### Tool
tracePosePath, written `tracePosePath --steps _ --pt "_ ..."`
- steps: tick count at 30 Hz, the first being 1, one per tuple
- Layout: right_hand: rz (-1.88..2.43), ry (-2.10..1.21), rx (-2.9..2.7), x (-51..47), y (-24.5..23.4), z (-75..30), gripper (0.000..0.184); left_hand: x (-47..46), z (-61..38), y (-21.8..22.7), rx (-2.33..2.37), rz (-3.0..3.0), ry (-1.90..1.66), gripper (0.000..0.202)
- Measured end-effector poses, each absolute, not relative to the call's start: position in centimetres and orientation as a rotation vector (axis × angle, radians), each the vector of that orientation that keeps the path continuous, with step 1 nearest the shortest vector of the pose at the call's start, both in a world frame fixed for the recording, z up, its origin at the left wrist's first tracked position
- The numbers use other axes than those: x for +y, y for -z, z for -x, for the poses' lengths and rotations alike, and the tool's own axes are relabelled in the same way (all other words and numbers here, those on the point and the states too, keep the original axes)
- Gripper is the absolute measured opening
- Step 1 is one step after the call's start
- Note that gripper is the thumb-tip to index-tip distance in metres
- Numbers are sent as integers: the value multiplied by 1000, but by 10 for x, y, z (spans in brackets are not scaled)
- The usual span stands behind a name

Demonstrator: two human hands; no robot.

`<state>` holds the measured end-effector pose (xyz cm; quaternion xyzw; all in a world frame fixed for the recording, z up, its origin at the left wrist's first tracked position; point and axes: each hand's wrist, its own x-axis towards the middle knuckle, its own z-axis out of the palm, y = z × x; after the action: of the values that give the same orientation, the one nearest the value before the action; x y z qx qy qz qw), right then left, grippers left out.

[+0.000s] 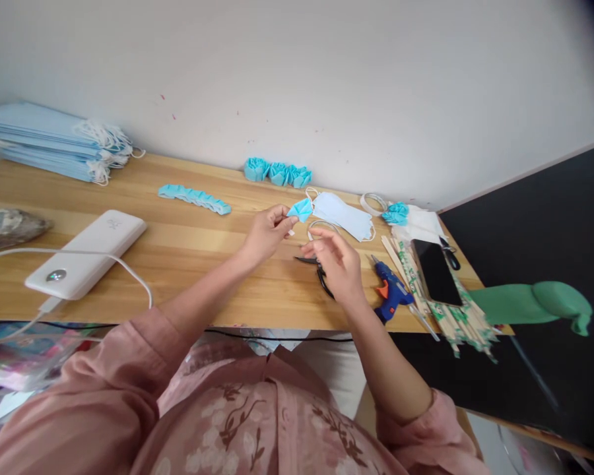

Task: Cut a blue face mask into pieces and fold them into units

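Observation:
My left hand (266,232) pinches a small folded blue piece of face-mask fabric (301,209) above the wooden table (188,244). My right hand (337,262) hovers just to its right with fingers loosely curled and apart, holding nothing I can see; black scissors (321,277) lie partly hidden under it. A flat light-blue face mask (341,214) lies just beyond both hands. A pleated blue strip (194,198) rests on the table to the left.
Three blue fabric rosettes (277,173) sit by the wall. A stack of masks (49,142) is far left, a white power bank (86,253) with cable near left. On the right: blue glue gun (391,290), wooden sticks (455,316), phone (435,270), a further rosette (396,212).

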<state>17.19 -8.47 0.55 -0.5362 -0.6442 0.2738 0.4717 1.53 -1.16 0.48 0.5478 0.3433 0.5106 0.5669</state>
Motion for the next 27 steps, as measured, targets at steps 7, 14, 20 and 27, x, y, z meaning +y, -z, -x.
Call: tracePosePath --steps 7,14,20,27 --pt "1285 -1100 -1260 -71 -5 -148 30 -15 -17 -4 842 -1358 -1233 19" --pt "1341 -766 -1435 -72 -5 -149 21 -17 -13 -7 819 -1244 -1182 20" --pt "1349 -396 -1721 -89 -21 -177 16 -15 -11 -8 861 -1140 -1146 15" --pt "1227 -451 -1785 -67 -26 -177 21 -17 -12 -7 820 -1211 -1156 26"
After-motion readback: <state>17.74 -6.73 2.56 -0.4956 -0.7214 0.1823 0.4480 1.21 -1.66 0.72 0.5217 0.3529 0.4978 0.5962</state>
